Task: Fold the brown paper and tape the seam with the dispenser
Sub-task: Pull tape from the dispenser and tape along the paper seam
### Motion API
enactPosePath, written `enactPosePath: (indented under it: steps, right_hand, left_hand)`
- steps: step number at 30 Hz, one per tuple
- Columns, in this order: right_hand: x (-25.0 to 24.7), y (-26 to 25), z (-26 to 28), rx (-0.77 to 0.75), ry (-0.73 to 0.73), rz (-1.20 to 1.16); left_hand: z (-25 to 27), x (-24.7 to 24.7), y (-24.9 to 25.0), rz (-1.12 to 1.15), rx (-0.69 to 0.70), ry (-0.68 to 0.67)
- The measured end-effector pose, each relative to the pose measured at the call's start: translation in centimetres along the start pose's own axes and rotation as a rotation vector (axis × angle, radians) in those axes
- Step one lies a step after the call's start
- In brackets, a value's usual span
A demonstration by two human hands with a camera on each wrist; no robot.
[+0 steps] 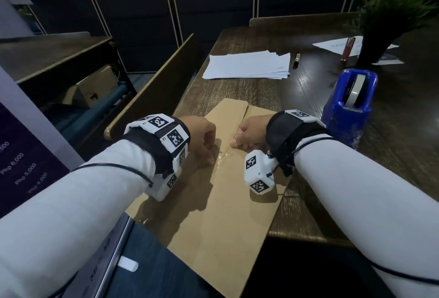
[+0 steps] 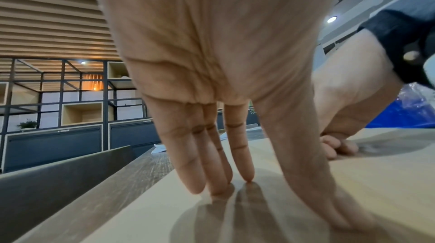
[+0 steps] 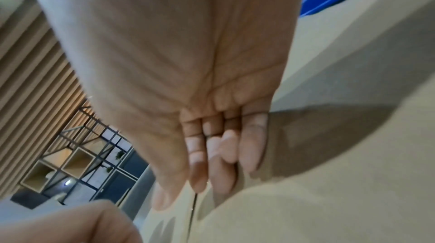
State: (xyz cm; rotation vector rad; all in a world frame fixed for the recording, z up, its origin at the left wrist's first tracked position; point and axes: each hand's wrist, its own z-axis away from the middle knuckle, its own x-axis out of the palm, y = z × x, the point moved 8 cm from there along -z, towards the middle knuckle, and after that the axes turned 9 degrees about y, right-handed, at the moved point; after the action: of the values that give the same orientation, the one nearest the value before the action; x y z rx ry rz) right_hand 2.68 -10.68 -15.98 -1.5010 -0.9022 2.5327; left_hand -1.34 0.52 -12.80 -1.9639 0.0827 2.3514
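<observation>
The folded brown paper (image 1: 213, 214) lies on the dark wooden table (image 1: 392, 150), its seam (image 1: 240, 121) running away from me. A short glossy strip of clear tape (image 1: 222, 156) lies across the seam. My left hand (image 1: 206, 152) presses straight fingertips (image 2: 247, 176) and thumb onto the paper beside the tape. My right hand (image 1: 240, 140) rests on the other flap, its thumb tip at the seam (image 3: 191, 215) and its fingers (image 3: 200, 172) loosely bent against the paper. The blue tape dispenser (image 1: 349, 107) stands to the right, untouched.
A stack of white sheets (image 1: 247, 64) lies beyond the brown paper, with a black marker (image 1: 296, 60) beside it. A potted plant (image 1: 384, 19) and a red tube (image 1: 347, 49) stand at the far right. A wooden partition (image 1: 154, 88) borders the table's left edge.
</observation>
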Motion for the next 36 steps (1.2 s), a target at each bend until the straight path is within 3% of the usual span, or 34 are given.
enactPosePath:
  steps: [6,10,13,15,17,19,23,28,31,36]
  right_hand:
    - [1.3,-0.2,2.2,0.048,-0.120,-0.494]
    - [0.7,-0.3,3.6,-0.048,-0.063,-0.485]
    - [-0.1,0.3,5.1,-0.042,-0.043,-0.602]
    - [-1.8,0.6,6.1,-0.127,0.112,-0.412]
    - [-4.8,0.7,7.4,-0.250,0.410,-0.160]
    - [-7.2,0.9,9.1,-0.315,0.615,-0.110]
    - [-9.6,2.3,10.8,-0.393,0.772,-0.067]
    - [-13.2,5.2,13.6,-0.389,1.106,0.049]
    - [-14.4,7.8,14.2,-0.271,1.151,0.037]
    - [-15.0,12.3,12.4,-0.029,1.000,-0.028]
  left_hand:
    - [0.4,-0.3,-0.3,-0.034,-0.033,-0.017]
    - [0.6,-0.7,0.2,-0.061,-0.039,-0.028]
    - [0.8,-2.2,0.1,-0.017,-0.049,0.016]
    - [0.8,-4.0,0.3,0.061,-0.053,0.109]
    - [0.9,-6.0,1.2,0.179,-0.049,0.228]
    - [0.9,-7.7,2.7,0.303,-0.019,0.354]
    - [0.2,-8.7,6.5,0.489,0.040,0.492]
    - [-2.1,-8.1,10.2,0.567,0.012,0.557]
    - [-3.2,-7.5,12.7,0.648,0.038,0.515]
    - [-3.8,-7.1,16.8,0.851,0.074,0.384]
